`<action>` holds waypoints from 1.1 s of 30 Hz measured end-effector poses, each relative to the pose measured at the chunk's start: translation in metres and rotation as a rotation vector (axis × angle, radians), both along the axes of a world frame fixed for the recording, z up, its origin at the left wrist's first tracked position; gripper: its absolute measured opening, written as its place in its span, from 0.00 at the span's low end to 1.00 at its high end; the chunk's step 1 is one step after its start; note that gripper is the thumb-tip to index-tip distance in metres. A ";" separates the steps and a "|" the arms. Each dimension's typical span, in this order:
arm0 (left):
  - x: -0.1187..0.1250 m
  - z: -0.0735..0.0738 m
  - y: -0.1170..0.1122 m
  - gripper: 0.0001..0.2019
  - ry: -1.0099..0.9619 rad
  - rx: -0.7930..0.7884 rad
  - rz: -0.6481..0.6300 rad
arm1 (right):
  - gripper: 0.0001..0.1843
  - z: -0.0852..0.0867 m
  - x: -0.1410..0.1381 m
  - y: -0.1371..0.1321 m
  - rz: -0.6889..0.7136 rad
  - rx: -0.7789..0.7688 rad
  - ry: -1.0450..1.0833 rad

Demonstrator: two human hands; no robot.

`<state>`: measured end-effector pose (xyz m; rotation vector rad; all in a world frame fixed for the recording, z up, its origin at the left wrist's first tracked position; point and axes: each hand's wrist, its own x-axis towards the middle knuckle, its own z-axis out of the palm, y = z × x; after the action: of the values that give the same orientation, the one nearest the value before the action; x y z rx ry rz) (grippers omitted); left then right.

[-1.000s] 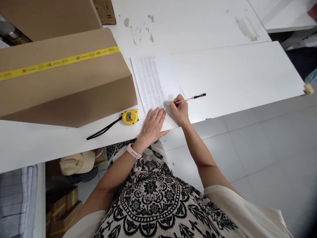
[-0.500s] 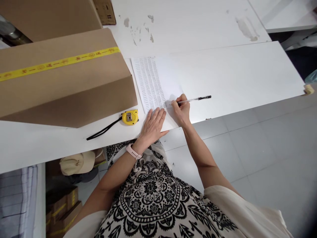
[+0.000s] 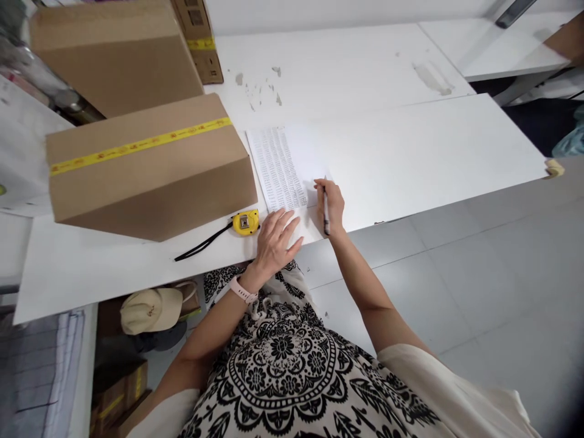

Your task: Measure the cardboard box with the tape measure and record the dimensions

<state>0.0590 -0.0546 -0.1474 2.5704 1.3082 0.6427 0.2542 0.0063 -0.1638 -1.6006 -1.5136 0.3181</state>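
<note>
A sheet of paper (image 3: 278, 167) with columns of small writing lies on the white table, its right part blank. My right hand (image 3: 331, 202) is closed around a pen (image 3: 326, 210), which now lies along the palm with one end toward the wrist. It rests by the sheet's lower right edge. My left hand (image 3: 274, 240), fingers spread, is at the sheet's bottom edge; whether every fingertip touches the paper I cannot tell. Just left of it sits a yellow tape measure (image 3: 246, 222) with a black wrist strap (image 3: 201, 248).
A brown carton (image 3: 150, 176) with yellow printed tape stands left of the paper. Behind it are another carton (image 3: 114, 61) and a narrower box (image 3: 198, 42). Below the table's front edge are a beige cap (image 3: 150, 310) and small boxes (image 3: 121, 389). A tiled floor (image 3: 438, 267) lies right.
My right hand has lifted the pen's tip from the writing and swung the pen round toward the wrist. My left fingers have spread and drawn back slightly. The view has tilted up.
</note>
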 end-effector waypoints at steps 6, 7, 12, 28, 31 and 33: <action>-0.051 0.004 -0.007 0.21 -0.078 0.086 0.423 | 0.27 -0.006 -0.009 0.003 0.066 -0.108 -0.408; -0.056 0.003 -0.006 0.24 -0.069 0.078 0.450 | 0.28 -0.008 -0.010 0.004 0.066 -0.111 -0.418; -0.060 -0.003 0.008 0.29 -0.046 0.052 0.499 | 0.31 -0.010 -0.008 0.005 0.011 -0.047 -0.318; -0.116 0.047 -0.069 0.36 -0.577 -0.472 0.254 | 0.18 0.054 -0.126 -0.117 0.445 -0.277 0.792; -0.133 0.046 -0.079 0.36 -0.681 -0.592 0.273 | 0.18 0.061 -0.135 -0.118 0.530 -0.371 0.781; -0.140 0.048 -0.082 0.35 -0.727 -0.619 0.290 | 0.19 0.067 -0.140 -0.116 0.585 -0.443 0.792</action>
<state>-0.0814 -0.1361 -0.0992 1.4654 1.3262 0.9205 0.1139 -0.1100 -0.0965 -1.0646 -1.2661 1.5048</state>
